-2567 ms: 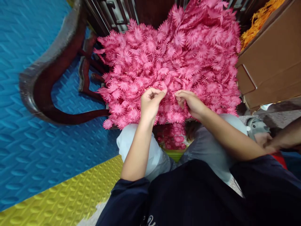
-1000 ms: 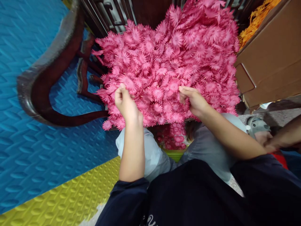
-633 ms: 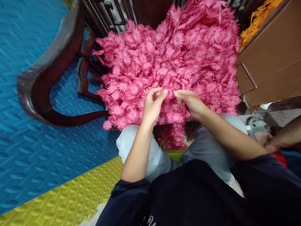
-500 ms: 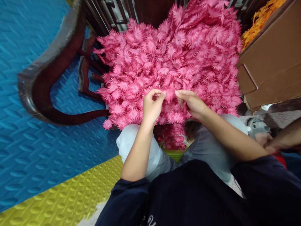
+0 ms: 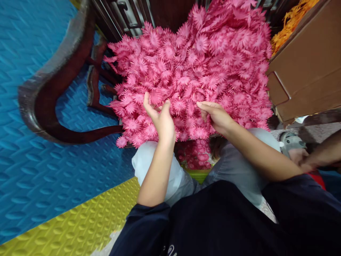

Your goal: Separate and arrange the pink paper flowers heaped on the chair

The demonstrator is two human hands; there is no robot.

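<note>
A large heap of pink artificial flowers covers the seat in front of me. Over its near left part, my left hand is open, with thumb and forefinger spread apart. One pink flower lies or hangs right by those fingertips; whether they touch it I cannot tell. My right hand is closed in a pinch above the near middle of the heap, its thumb and forefinger together. Anything inside that pinch is too small to make out.
A dark wooden armrest curves along the left of the heap. At the right stands a cardboard box with orange artificial petals beside it. Another person's arm reaches in at the lower right. Blue matting covers the floor.
My left hand has moved left, away from the right hand, and its pinch has opened. The pink flower that was between both hands is no longer there. My right hand has barely moved.
</note>
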